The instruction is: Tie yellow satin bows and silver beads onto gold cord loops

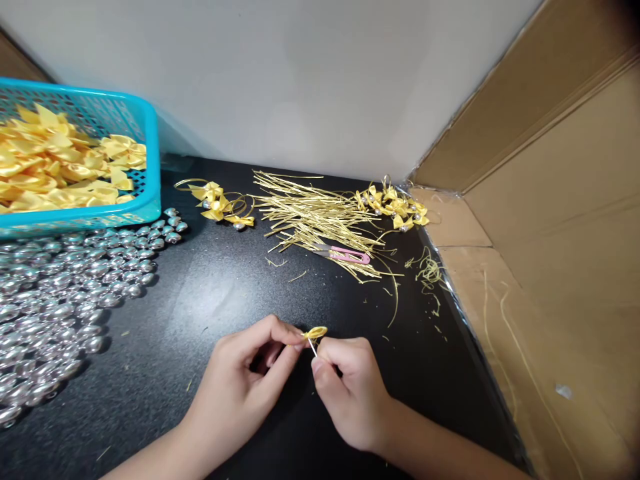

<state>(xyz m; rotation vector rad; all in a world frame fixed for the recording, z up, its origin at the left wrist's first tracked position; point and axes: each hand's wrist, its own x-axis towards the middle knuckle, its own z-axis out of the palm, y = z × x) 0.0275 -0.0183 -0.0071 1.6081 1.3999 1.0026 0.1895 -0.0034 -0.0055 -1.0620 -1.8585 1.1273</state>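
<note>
My left hand [245, 380] and my right hand [350, 390] meet low at the centre of the black table [200, 307]. Between their pinched fingertips sits a small yellow ribbon bow [315, 332] with a thin gold string [312, 347] coming down from it. The left thumb and forefinger pinch the bow. The right fingers are closed on the string just below it. Both hands rest close to the table top.
A turquoise basket [145, 193] full of yellow bows stands at the back left. Silver beads [55, 300] spread along the left. Cut gold strings [315, 217] and pink snips [345, 254] lie behind the hands, with finished bows [220, 203] [393, 203] either side. A cardboard box [550, 267] borders the right.
</note>
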